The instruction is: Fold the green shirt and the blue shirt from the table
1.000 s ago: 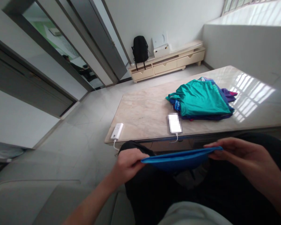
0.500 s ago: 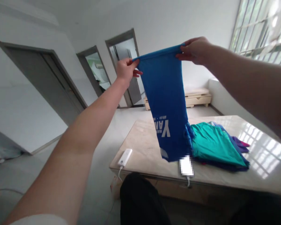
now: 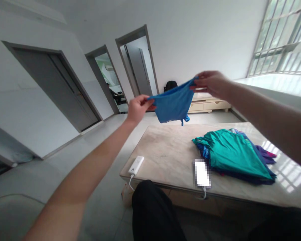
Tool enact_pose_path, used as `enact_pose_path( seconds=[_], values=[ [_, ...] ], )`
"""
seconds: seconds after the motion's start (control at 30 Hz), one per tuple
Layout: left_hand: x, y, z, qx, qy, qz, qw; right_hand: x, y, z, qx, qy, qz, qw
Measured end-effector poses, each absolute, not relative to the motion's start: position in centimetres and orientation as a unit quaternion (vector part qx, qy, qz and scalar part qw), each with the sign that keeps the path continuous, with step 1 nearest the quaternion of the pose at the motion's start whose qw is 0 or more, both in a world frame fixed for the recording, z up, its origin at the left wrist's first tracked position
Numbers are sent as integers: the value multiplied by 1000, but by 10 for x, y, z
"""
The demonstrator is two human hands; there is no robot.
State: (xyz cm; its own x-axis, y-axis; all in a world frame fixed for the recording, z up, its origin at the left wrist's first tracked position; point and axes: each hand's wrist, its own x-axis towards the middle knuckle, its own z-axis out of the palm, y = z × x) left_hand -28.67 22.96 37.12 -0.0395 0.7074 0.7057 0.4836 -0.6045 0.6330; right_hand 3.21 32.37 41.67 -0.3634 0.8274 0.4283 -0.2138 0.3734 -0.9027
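A blue shirt (image 3: 172, 106) hangs in the air over the far part of the table, stretched between my two hands. My left hand (image 3: 139, 106) pinches one end of its upper edge between thumb and fingers. The other end of that edge is pinched in my right hand (image 3: 207, 83), held somewhat higher, so the edge slants. The lower part of the cloth swings away from me and looks foreshortened, with a small bunched bit at its bottom right. Below and to the right, a stack of folded clothes (image 3: 237, 155) lies on the table, a teal garment on top.
The marble-patterned table (image 3: 163, 150) bears a white power bank (image 3: 136, 165) with a cable at the left and a blurred-out white device (image 3: 202, 174) near the front edge. Behind stand a low wooden cabinet (image 3: 210, 105) and a black object (image 3: 170, 85). My knee (image 3: 153, 207) is against the table's front.
Both hands have come down with the blue shirt. Its cloth, hanging long with white lettering before, has swung up and away, off the clothes stack.
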Motion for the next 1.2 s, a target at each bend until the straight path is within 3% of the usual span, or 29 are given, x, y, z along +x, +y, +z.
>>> enact_pose_path(
  seconds=[0.23,0.33,0.43,0.63,1.2],
  values=[
    [-269,116,133,682,577,407,188,48,255,155,-341,-588,651,339],
    [-259,65,79,676,600,370,217,61,217,67,-381,-550,692,272],
    [-252,23,59,672,608,331,261,76,175,14,-386,-527,723,224],
    [-243,-30,68,660,618,281,321,101,110,-14,-388,-503,754,167],
    [-227,-57,82,707,579,209,348,129,86,22,-343,-532,754,177]
  ],
)
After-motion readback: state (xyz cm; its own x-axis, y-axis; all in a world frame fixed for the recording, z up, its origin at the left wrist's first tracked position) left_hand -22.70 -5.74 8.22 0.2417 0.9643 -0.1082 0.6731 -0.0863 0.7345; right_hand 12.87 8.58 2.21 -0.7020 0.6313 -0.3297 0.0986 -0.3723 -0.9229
